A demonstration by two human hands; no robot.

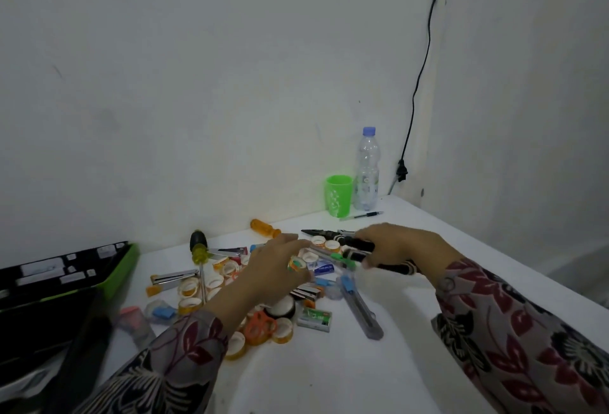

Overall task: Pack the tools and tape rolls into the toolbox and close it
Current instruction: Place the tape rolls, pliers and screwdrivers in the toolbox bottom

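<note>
Toolbox (pixel 125 268) (green-rimmed, black) open

Head cam, close, looks fwd/down at table (pixel 329 377) toward wall corner.

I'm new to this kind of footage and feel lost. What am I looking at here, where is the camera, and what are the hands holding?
There is no machine: one camera worn on a person's head looks down at their two bare hands over a white table. The right hand grips black-handled pliers. The left hand hovers over a pile of small tape rolls, with what looks like a roll at its fingers. Also on the table are a yellow screwdriver, a grey cutter, staplers and staple boxes. The open toolbox, black and green, sits at the left. A green cup and a bottle stand by the wall.
</note>
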